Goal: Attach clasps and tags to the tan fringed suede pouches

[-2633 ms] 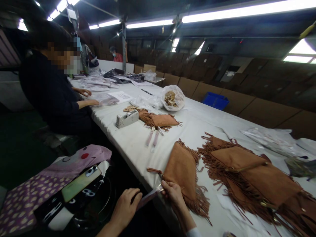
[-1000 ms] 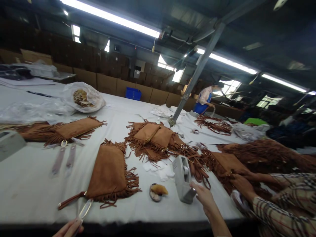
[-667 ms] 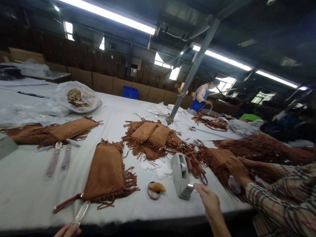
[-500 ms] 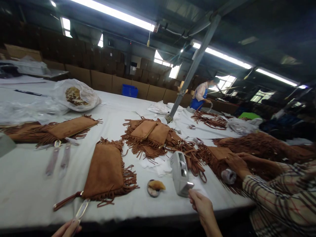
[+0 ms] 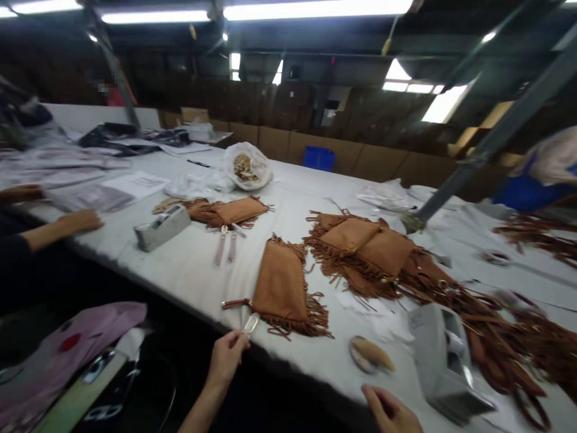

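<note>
My left hand (image 5: 229,356) pinches the lower end of an oval metal ring (image 5: 251,323) at the table's front edge. Just beyond lies a brown suede-like fringed pouch (image 5: 280,281), its zipper strap (image 5: 236,304) pointing left. My right hand (image 5: 391,412), partly cut off by the bottom of the picture, has thumb and fingers drawn together; anything between them is too small or blurred to make out. It is below a small round dish (image 5: 360,359) with a yellowish sponge-like piece (image 5: 377,353) and left of a grey tape dispenser (image 5: 444,367).
Stacked fringed pouches (image 5: 365,243) and tangled straps (image 5: 500,337) lie to the right. Two wrapped straps (image 5: 220,248), another tape dispenser (image 5: 163,226) and a plastic bag (image 5: 261,165) are left. Another person's hand (image 5: 81,221) rests at the far left edge. A post (image 5: 469,162) rises from the table.
The view has swung left, bringing the second dispenser and another person's hands into sight. My right hand has come away from the near dispenser's front end; my left still holds the ring.
</note>
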Motion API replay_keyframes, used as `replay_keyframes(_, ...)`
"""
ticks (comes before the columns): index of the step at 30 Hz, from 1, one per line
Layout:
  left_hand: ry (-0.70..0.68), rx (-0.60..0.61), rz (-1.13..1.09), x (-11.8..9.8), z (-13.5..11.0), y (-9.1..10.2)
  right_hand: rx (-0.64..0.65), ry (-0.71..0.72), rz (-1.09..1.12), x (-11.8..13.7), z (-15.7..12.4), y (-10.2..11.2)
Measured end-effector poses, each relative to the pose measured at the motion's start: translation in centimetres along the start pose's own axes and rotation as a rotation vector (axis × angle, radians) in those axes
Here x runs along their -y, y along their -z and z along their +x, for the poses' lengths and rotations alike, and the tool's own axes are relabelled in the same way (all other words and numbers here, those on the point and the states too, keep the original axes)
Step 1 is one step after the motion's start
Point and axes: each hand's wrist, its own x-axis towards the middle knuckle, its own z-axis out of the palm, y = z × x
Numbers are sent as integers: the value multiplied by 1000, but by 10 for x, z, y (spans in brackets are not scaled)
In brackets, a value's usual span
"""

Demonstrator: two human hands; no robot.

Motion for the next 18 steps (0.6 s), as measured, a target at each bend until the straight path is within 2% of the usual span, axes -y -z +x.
replay_keyframes(3, -50, 13, 1, 9, 6, -4, 291, 251, 69, 64, -6, -55)
replay_keyframes(6, -96, 26, -6, 16, 8, -8, 454, 433, 111, 118, -13, -99)
replay_keyframes(8, -129, 25, -3, 15, 8, -9, 533, 480, 148, 142, -12, -123)
replay_keyframes(12, -174, 18, 16, 11, 7, -7, 645, 417, 216, 162, -1, -162)
replay_keyframes(15, -207, 8, 64, 10, 5, -7, 652, 399, 198, 163, 6, -182)
replay_keyframes(18, -259, -7, 144, 11, 1, -7, 641, 385, 161, 162, 9, -193)
